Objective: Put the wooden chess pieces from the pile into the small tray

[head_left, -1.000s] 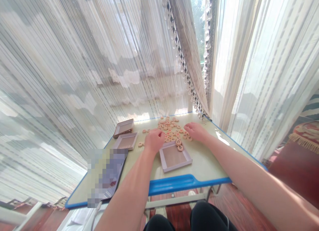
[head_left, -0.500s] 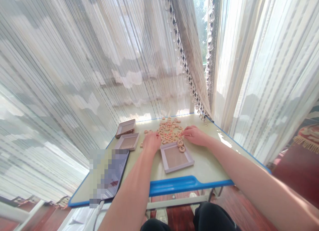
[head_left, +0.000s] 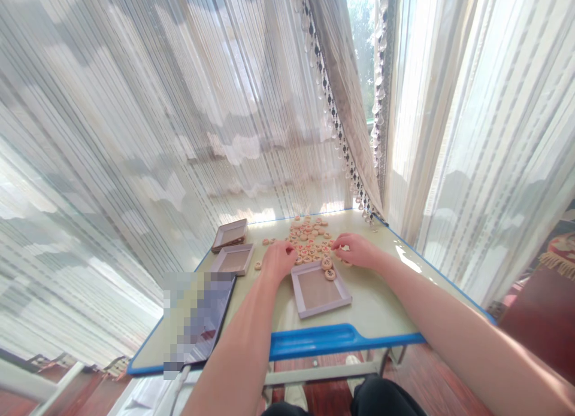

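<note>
Round wooden Chinese chess pieces [head_left: 309,230] with red and black characters lie in a loose heap on the table. At the heap's near left edge is my left hand [head_left: 279,259], its fingers curled inward; whatever they pinch is too small to make out. On the right side my right hand [head_left: 356,250] hovers low with bent fingers slightly apart, fingertips beside the outer pieces. One piece [head_left: 346,263] shows under that palm. A shallow cardboard box tray [head_left: 297,293] sits in front of the heap, and two pieces [head_left: 330,275] rest at its far right corner.
Another shallow tray [head_left: 217,262] and a stacked pair of box parts [head_left: 230,232] are on the left. A dark-edged tablet [head_left: 215,314], partly blurred out, lies at the near left. The table [head_left: 381,311] has a blue rim; curtains [head_left: 251,134] hang behind it.
The view has shifted slightly, so everything sits a little lower. My right hand's fingers have parted a bit, and a piece now shows below its palm. My left hand stays beside the heap.
</note>
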Motion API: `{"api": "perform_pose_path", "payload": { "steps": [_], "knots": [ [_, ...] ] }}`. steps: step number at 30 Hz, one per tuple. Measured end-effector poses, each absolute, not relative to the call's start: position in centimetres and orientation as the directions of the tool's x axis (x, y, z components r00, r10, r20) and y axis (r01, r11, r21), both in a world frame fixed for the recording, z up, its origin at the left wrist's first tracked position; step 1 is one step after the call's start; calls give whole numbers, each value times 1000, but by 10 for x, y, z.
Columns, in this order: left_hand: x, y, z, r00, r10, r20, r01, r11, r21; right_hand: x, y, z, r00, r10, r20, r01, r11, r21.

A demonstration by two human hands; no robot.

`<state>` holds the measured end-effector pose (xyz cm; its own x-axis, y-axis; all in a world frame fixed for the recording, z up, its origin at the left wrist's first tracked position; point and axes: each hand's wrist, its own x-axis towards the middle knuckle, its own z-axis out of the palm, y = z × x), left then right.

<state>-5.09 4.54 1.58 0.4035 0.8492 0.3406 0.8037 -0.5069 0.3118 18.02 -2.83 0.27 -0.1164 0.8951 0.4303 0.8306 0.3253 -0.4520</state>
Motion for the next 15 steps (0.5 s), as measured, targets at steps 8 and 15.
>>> {"api": "perform_pose_path", "payload": {
  "steps": [8,15],
  "knots": [
    [-53,42,15,457,840,291,761,-539,362,171,-28,6,-135,874,467,809,369,-457],
    [-52,41,17,517,805,292,725,-593,352,152,-33,9,-160,919,362,663,371,-650]
  ]
}}
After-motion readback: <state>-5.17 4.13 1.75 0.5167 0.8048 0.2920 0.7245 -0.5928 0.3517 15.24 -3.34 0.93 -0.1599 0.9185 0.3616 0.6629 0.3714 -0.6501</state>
